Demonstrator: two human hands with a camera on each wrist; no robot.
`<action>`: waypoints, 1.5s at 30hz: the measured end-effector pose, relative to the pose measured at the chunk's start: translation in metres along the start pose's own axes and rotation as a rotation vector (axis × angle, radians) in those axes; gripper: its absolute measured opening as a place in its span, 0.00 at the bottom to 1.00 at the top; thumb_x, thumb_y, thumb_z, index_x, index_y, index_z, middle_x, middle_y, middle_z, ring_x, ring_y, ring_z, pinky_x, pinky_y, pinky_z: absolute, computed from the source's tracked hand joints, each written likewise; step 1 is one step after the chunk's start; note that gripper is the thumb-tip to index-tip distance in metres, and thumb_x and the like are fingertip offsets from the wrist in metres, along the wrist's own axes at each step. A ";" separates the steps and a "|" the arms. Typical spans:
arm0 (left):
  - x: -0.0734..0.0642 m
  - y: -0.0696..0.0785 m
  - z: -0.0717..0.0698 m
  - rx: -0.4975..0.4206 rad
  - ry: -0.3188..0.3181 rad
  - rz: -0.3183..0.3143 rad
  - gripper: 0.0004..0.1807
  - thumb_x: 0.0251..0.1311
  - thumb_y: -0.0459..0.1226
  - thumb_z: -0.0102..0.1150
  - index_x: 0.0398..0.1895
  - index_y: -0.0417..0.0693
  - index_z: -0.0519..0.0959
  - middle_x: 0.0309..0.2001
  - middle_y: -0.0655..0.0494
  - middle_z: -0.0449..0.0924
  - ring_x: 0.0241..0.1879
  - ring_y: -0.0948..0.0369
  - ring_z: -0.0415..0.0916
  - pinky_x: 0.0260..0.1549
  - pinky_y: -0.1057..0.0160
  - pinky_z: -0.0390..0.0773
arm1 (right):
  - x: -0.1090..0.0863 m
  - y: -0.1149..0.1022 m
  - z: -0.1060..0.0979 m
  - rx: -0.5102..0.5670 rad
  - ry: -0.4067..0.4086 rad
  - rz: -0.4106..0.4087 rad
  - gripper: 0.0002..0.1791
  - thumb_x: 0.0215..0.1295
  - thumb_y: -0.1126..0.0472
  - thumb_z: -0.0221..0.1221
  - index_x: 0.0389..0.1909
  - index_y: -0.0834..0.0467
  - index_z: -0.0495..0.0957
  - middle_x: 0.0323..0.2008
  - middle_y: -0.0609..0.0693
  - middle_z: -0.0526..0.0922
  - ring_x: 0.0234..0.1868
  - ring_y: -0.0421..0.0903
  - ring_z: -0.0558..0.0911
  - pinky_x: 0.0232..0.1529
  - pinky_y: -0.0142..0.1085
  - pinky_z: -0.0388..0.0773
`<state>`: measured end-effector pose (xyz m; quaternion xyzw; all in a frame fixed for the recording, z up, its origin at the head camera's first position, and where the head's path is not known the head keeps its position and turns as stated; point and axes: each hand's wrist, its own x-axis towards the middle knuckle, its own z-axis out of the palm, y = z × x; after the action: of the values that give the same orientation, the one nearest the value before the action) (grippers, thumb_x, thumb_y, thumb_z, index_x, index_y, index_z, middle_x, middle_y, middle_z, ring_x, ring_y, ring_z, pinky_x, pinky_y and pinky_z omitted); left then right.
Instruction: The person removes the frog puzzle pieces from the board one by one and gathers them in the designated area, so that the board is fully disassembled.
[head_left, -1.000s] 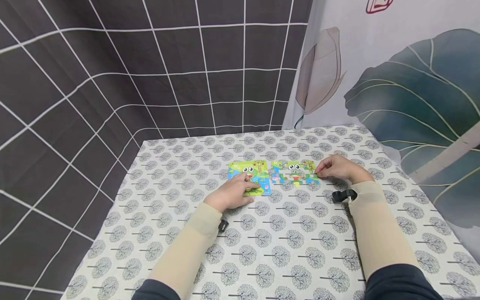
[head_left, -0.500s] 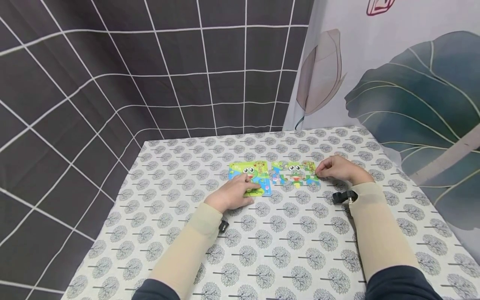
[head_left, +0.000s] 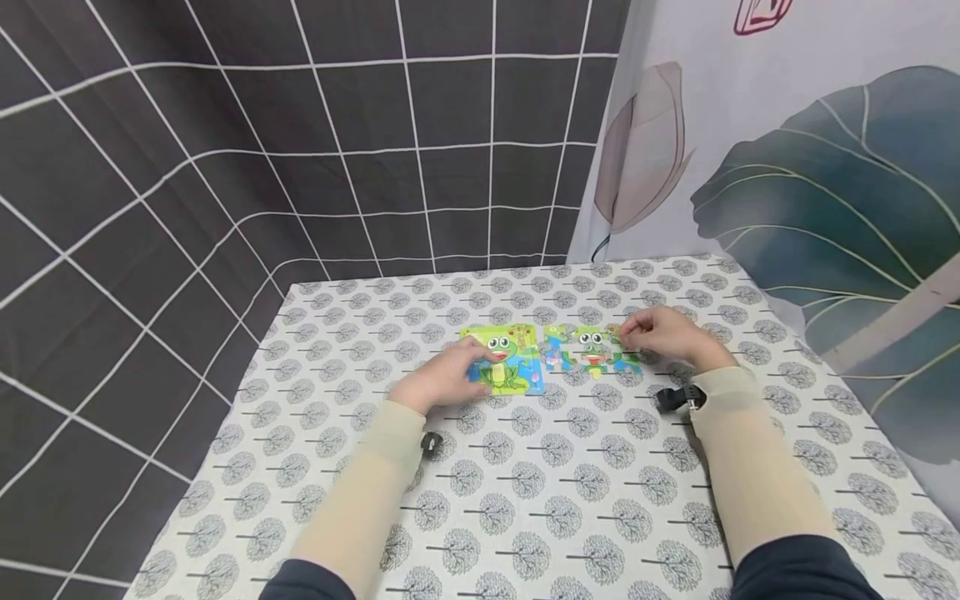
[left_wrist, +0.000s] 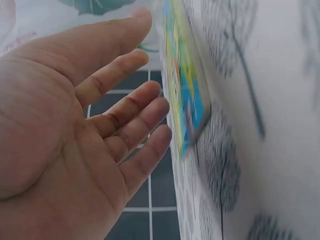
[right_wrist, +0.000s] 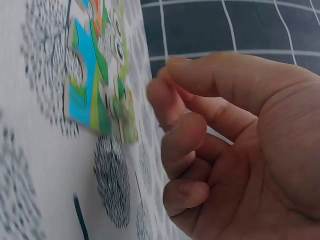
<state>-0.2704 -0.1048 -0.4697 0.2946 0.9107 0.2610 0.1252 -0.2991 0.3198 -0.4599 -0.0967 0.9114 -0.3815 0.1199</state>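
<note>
My left hand (head_left: pixel 447 373) reaches over the near left of a square card with a frog picture (head_left: pixel 517 371), its fingers loosely spread. In the left wrist view the fingers (left_wrist: pixel 142 117) are parted with nothing between them, close beside the card (left_wrist: pixel 190 95). To the card's right, several frog jigsaw pieces (head_left: pixel 594 358) lie partly assembled, with gaps between them. At the pieces' right end is my right hand (head_left: pixel 663 335). Its thumb and index fingertips meet and the other fingers curl in; nothing shows between them. In the right wrist view they are apart from the pieces (right_wrist: pixel 95 85).
A white cloth with a tree print (head_left: pixel 525 492) covers the table. Behind it hangs a dark curtain with a white grid (head_left: pixel 457 179); a pale curtain with a leaf print (head_left: pixel 832 200) hangs at the right.
My left hand has lifted and drawn left, so more of the frog card shows. My right hand has shifted slightly left and away from me, toward the pieces' upper right corner.
</note>
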 end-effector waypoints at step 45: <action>-0.019 -0.027 -0.020 -0.012 -0.014 -0.162 0.52 0.49 0.46 0.83 0.78 0.48 0.67 0.82 0.53 0.57 0.80 0.48 0.53 0.78 0.43 0.54 | 0.054 -0.113 0.112 0.005 -0.077 -0.289 0.08 0.68 0.64 0.66 0.46 0.60 0.86 0.35 0.48 0.83 0.26 0.46 0.79 0.27 0.38 0.82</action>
<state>-0.2758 -0.1424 -0.4669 0.2209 0.9290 0.2536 0.1542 -0.3087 0.1522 -0.4625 -0.2411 0.8818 -0.3931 0.0991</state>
